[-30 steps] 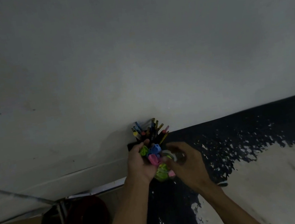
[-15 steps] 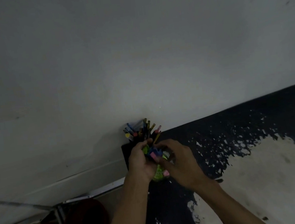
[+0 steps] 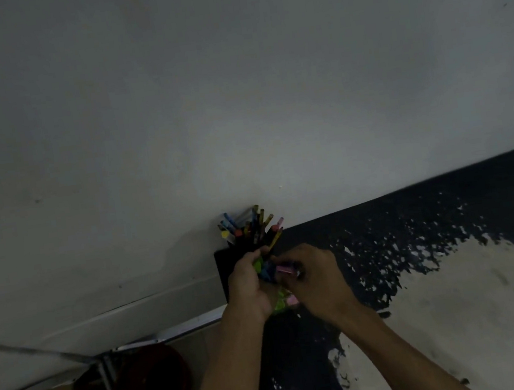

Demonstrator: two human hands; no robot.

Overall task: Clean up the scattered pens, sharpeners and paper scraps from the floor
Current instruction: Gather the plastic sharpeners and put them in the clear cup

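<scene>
you're mid-sort — your left hand cups a handful of coloured sharpeners just in front of the black pen holder by the wall, your right hand pinches 1 pink sharpener — next, i'd say, drop it somewhere tidy.

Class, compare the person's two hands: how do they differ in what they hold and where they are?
The left hand cups a bunch of green and blue pieces; the right hand pinches one pink piece. The left hand lies nearer the black pen holder; the right hand is over the dark floor. Both meet below the pens.
</scene>
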